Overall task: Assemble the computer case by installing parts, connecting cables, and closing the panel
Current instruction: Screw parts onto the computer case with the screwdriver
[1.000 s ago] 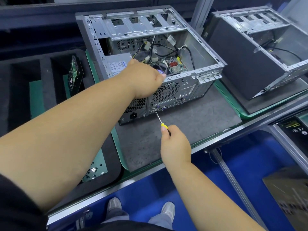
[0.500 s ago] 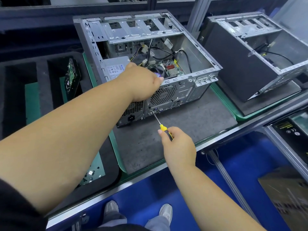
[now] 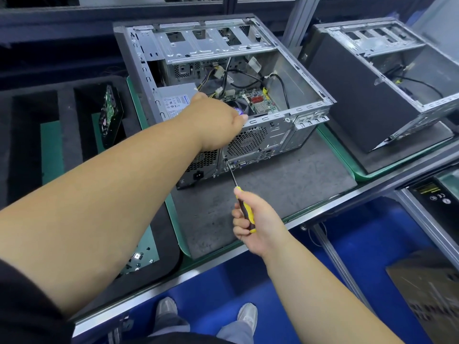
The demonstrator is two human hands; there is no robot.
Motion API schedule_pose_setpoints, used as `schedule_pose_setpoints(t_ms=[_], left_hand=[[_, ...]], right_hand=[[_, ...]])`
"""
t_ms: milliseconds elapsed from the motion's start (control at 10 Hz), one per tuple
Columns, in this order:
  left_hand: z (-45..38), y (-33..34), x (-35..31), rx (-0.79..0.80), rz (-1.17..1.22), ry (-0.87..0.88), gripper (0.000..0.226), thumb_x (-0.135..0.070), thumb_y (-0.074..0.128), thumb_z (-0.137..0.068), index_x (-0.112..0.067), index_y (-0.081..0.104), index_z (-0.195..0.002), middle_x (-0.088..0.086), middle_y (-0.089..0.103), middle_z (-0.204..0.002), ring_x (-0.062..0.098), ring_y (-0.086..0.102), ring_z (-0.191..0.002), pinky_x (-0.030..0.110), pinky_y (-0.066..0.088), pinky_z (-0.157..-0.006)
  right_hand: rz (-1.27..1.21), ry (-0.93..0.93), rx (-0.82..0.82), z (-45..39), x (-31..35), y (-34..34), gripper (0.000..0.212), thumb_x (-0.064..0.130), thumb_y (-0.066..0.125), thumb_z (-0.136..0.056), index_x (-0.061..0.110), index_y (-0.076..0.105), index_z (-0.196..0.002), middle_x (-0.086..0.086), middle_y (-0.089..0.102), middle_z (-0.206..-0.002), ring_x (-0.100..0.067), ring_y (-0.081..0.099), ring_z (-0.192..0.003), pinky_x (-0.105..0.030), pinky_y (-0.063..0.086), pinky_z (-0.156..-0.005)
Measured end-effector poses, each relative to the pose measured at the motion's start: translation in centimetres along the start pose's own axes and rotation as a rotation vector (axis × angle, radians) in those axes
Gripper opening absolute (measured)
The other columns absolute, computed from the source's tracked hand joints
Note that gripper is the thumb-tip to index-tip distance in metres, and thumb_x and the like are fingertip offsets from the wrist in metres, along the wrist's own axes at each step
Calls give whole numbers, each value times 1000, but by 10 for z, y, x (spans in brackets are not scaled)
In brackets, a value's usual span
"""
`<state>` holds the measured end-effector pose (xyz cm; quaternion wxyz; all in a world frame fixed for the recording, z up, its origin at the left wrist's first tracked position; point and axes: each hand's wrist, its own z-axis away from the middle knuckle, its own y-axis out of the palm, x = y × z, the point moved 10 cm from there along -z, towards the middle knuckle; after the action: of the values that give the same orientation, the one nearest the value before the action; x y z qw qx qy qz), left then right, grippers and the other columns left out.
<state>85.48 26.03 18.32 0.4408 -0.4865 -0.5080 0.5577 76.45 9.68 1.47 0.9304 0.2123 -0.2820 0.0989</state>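
Note:
An open grey computer case (image 3: 308,78) lies on its side on a dark mat, its rear panel facing me. Inside it are a power supply (image 3: 173,100), a green motherboard (image 3: 258,101) and loose cables. My left hand (image 3: 216,120) rests on the rear top edge of the case, gripping it beside the power supply. My right hand (image 3: 255,224) is shut on a yellow and black screwdriver (image 3: 244,209). The thin shaft points up and away, and its tip touches the rear panel just below the fan grille (image 3: 248,142).
A second open case (image 3: 367,95) stands to the right on its own green-edged mat. On the left, a black foam tray (image 3: 67,125) holds a circuit board (image 3: 109,112) upright. The metal bench edge (image 3: 248,254) runs in front, with blue floor below.
The screwdriver tip has stayed at the rear panel while my right hand turned on the handle, showing more of it. My left hand has kept its hold on the case edge.

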Motion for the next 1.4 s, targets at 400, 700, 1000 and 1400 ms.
schedule_pose_setpoints(t_ms=[400, 700, 1000, 1400], left_hand=[[-1, 1, 1, -9, -28, 6, 61, -41, 13, -105, -9, 58, -78, 6, 53, -67, 18, 43, -67, 41, 25, -105], [-1, 2, 2, -9, -10, 1, 56, -41, 12, -105, -16, 47, -69, 4, 51, -66, 11, 38, -65, 40, 23, -98], [-1, 1, 2, 22, -17, -7, 56, -41, 12, -105, -16, 46, -69, 6, 51, -66, 14, 40, -63, 42, 26, -103], [0, 10, 3, 173, 7, -25, 68, -60, 9, -100, -23, 62, -121, 12, 64, -117, 32, 46, -126, 36, 26, -99]], right_hand=[[-30, 67, -13, 3, 1, 1, 42, 37, 52, -102, 6, 63, -76, 4, 38, -50, -10, 28, -35, -21, 21, -33], [170, -148, -121, 3, 16, -13, 26, 30, 69, -92, 13, 55, -77, 1, 49, -63, -9, 38, -42, -19, 29, -38], [1, 105, -27, -4, 1, -4, 45, 43, 45, -104, 14, 60, -72, 7, 38, -49, -8, 26, -34, -22, 21, -33], [442, -335, -182, 4, 34, -17, 20, 27, 69, -92, 15, 56, -82, 4, 55, -66, -9, 46, -51, -21, 38, -48]])
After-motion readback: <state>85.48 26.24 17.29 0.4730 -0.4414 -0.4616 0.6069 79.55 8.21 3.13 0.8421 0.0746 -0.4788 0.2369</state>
